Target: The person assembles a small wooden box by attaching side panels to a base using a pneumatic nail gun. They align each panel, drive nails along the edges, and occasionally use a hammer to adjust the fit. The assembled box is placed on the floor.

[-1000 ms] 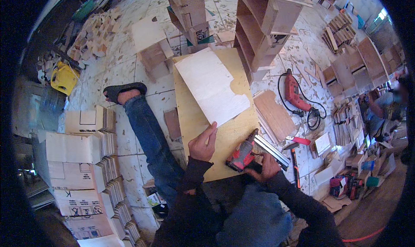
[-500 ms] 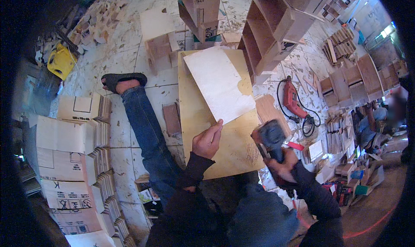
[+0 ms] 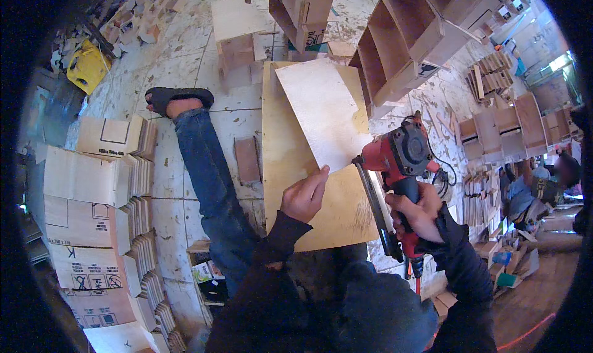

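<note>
Head camera, with 12 o'clock at the top: most of the printing is on the stacked boards (image 3: pixel 86 220), well apart from the left hand (image 3: pixel 304 195) at its 9 o'clock. Their pale faces carry dark outlined rectangles, short lines of small lettering, one large dark letter and a row of boxed pictograms; much of the small print is too fine to make out. The shelf unit (image 3: pixel 395 50), at 1 o'clock from the same hand, bears a dark square mark on its side, and the narrow upright unit (image 3: pixel 314 19) at 12 o'clock shows dark printing near its lower end. Any lettering on the nail gun (image 3: pixel 403 148) is too small to tell.

The pale panel (image 3: pixel 324 112) has a plain face, with a notch in its right edge. It lies over the yellowish board (image 3: pixel 340 211), aslant, stretching from the left hand's fingertips toward 12 o'clock. That hand is drawn narrow, thumb and fingers pinching the panel's near corner.

The right hand (image 3: pixel 420 212) is wrapped around the black grip of the red and black nail gun, whose silver magazine slants down toward 5 o'clock. From this hand the panel lies at 10 to 11 o'clock. The gun's nose is right beside the panel's lower right corner; whether they touch cannot be told.
</note>
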Available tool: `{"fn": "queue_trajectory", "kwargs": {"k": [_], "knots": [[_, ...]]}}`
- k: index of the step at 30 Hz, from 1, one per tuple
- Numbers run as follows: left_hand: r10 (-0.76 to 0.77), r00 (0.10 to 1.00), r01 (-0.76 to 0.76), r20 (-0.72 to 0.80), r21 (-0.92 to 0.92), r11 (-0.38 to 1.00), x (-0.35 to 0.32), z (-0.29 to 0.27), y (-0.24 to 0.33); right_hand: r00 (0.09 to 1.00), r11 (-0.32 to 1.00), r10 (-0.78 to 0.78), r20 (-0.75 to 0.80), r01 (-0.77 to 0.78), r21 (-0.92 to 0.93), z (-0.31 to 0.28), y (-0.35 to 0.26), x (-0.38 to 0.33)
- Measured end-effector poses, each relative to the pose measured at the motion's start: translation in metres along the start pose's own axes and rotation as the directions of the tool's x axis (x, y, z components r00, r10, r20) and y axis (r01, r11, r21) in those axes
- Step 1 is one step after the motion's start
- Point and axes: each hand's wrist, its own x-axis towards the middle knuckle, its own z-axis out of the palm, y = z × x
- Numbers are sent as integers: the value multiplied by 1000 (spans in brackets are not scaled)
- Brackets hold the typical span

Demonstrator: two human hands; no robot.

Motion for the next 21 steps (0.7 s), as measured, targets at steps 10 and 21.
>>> {"fn": "queue_trajectory", "kwargs": {"k": [10,21], "knots": [[-301,943,313,141,-65,948,4,2,9,997,997,-75,13,75,-31,10,-10,-9],[-66,988,74,137,-58,996,8,0,-3,999,998,-1,54,4,-65,18,-14,-8]]}}
